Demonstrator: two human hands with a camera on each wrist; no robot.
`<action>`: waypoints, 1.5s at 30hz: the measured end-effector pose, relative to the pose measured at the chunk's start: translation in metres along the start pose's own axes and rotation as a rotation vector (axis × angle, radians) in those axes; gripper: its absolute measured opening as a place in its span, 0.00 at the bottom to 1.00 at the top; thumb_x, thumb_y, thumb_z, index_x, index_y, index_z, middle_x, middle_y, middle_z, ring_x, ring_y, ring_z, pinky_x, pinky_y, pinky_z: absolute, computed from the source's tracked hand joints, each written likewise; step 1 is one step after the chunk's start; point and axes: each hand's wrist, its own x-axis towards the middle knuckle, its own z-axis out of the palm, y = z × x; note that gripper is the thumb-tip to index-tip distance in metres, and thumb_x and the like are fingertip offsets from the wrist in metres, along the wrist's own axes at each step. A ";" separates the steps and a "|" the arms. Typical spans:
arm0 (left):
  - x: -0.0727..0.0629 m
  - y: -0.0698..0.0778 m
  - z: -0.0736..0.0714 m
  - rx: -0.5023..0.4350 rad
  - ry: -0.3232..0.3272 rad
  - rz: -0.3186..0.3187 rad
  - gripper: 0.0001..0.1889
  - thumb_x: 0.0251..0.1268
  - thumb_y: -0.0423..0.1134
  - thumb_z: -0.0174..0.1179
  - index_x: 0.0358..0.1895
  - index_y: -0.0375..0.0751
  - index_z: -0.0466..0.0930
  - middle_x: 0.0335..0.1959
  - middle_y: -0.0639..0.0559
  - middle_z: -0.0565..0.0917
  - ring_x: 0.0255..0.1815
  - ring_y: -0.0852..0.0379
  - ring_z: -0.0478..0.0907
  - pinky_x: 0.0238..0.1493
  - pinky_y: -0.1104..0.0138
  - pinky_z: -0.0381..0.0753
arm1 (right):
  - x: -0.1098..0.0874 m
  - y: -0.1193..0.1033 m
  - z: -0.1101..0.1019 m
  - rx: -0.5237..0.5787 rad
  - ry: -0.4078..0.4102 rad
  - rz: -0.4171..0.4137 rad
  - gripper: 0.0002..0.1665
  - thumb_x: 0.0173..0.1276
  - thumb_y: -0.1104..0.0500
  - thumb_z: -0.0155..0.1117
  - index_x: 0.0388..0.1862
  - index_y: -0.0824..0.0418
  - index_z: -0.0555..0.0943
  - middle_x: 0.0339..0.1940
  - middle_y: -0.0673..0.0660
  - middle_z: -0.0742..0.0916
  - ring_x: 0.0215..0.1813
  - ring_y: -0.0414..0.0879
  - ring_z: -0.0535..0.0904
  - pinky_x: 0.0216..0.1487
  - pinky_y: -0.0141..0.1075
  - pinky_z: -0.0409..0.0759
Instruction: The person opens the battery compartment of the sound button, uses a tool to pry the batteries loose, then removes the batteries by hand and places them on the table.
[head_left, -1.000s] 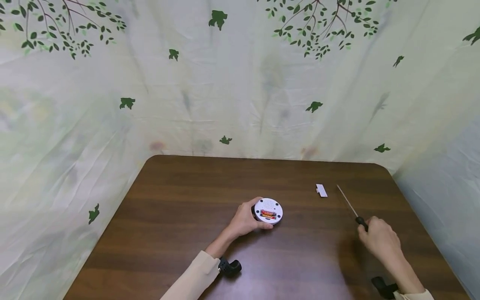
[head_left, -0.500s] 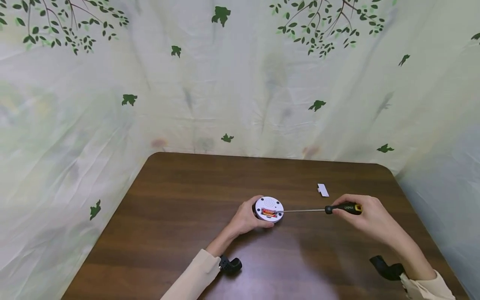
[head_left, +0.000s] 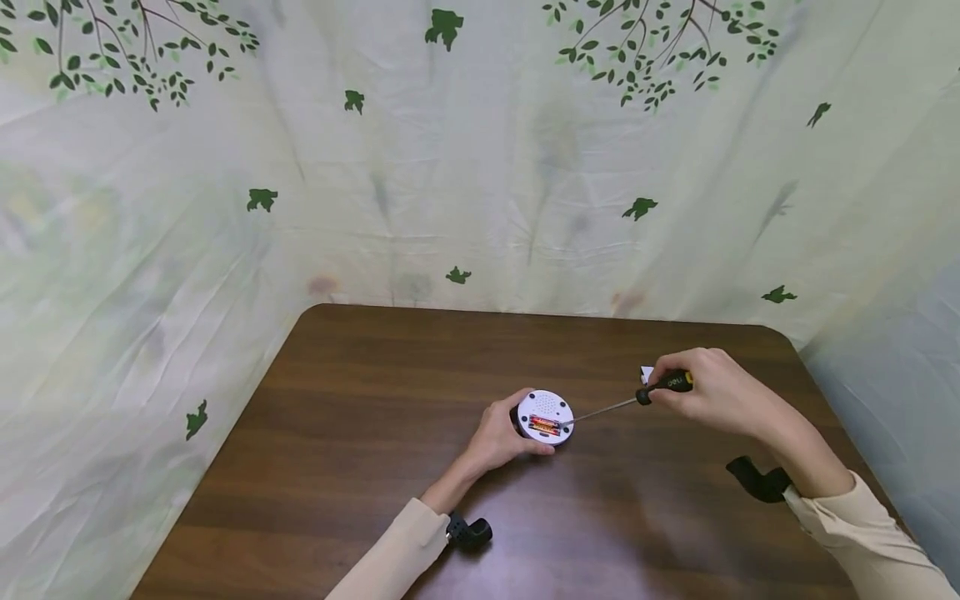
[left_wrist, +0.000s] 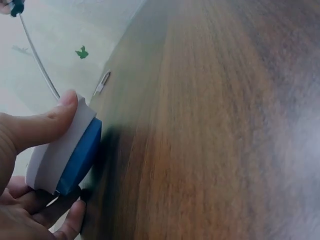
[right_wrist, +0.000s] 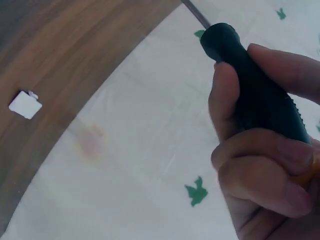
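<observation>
My left hand (head_left: pixel 501 435) grips a round white device (head_left: pixel 545 406) by its sides, its perforated face with small dark feet turned up. Two red batteries (head_left: pixel 544 426) lie in the open compartment of that face. From the left wrist view, the device (left_wrist: pixel 62 145) shows a white body over a blue part, tilted close above the table. In my right hand (head_left: pixel 712 390) is a screwdriver (right_wrist: pixel 265 95), its dark green handle held between thumb and curled fingers. The screwdriver's thin shaft (head_left: pixel 607 409) slants down left, its tip at the battery compartment's right end.
A small white battery cover (right_wrist: pixel 26 105) lies on the brown wooden table (head_left: pixel 375 375), partly hidden behind my right hand in the head view. Behind the table hangs a pale curtain (head_left: pixel 465 167) printed with leaves.
The screwdriver swung from pointing away at the right to reaching the device, its tip now at the compartment. Since then my right hand has risen and moved left, steepening the shaft. The left hand stays nearly still.
</observation>
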 end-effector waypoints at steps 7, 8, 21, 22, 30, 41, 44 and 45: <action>0.004 -0.007 -0.006 -0.012 0.012 0.009 0.48 0.35 0.39 0.88 0.68 0.41 0.77 0.56 0.46 0.88 0.58 0.53 0.82 0.66 0.57 0.75 | -0.009 0.032 0.019 0.147 -0.015 0.047 0.02 0.69 0.59 0.72 0.39 0.53 0.86 0.34 0.47 0.89 0.33 0.35 0.75 0.34 0.32 0.72; 0.004 -0.007 -0.007 -0.015 0.006 0.009 0.48 0.35 0.39 0.88 0.69 0.41 0.77 0.56 0.46 0.88 0.58 0.54 0.82 0.66 0.58 0.75 | -0.013 0.041 0.024 0.184 -0.014 0.064 0.02 0.70 0.58 0.72 0.39 0.53 0.86 0.34 0.48 0.89 0.34 0.35 0.75 0.34 0.32 0.72; 0.001 -0.009 -0.003 -0.032 0.015 -0.011 0.47 0.38 0.41 0.87 0.69 0.41 0.76 0.57 0.47 0.87 0.57 0.55 0.82 0.62 0.63 0.76 | -0.039 0.086 0.055 0.576 -0.134 0.409 0.21 0.74 0.49 0.67 0.52 0.65 0.85 0.39 0.57 0.89 0.33 0.41 0.75 0.35 0.36 0.73; 0.001 -0.009 -0.003 -0.031 0.014 -0.012 0.48 0.38 0.41 0.87 0.69 0.41 0.76 0.57 0.47 0.87 0.57 0.55 0.82 0.62 0.63 0.76 | -0.041 0.085 0.053 0.561 -0.129 0.409 0.21 0.74 0.48 0.67 0.52 0.65 0.85 0.39 0.57 0.88 0.33 0.40 0.73 0.33 0.36 0.71; 0.001 -0.005 -0.003 -0.022 0.020 0.002 0.47 0.38 0.40 0.87 0.68 0.41 0.77 0.55 0.46 0.88 0.54 0.54 0.82 0.57 0.64 0.78 | -0.044 0.059 0.032 0.329 -0.033 0.292 0.14 0.75 0.48 0.67 0.49 0.55 0.88 0.45 0.55 0.89 0.42 0.39 0.78 0.41 0.36 0.71; 0.000 -0.002 -0.002 -0.004 0.023 -0.005 0.47 0.38 0.42 0.87 0.68 0.42 0.77 0.54 0.47 0.88 0.51 0.56 0.81 0.53 0.67 0.77 | -0.038 0.042 0.030 0.203 -0.026 0.217 0.07 0.74 0.50 0.68 0.44 0.50 0.88 0.41 0.51 0.89 0.37 0.38 0.75 0.37 0.34 0.71; -0.001 -0.002 -0.003 0.000 0.024 -0.002 0.47 0.37 0.41 0.88 0.69 0.41 0.77 0.55 0.46 0.88 0.52 0.55 0.81 0.55 0.66 0.78 | -0.035 0.037 0.028 0.184 -0.015 0.198 0.06 0.73 0.50 0.69 0.42 0.49 0.88 0.38 0.50 0.89 0.36 0.37 0.75 0.36 0.33 0.71; -0.001 -0.003 -0.003 0.003 0.025 0.000 0.48 0.37 0.41 0.88 0.69 0.41 0.77 0.55 0.46 0.88 0.53 0.55 0.82 0.56 0.65 0.78 | -0.033 0.034 0.026 0.173 -0.013 0.190 0.05 0.72 0.50 0.70 0.41 0.48 0.87 0.38 0.49 0.89 0.36 0.38 0.75 0.36 0.33 0.71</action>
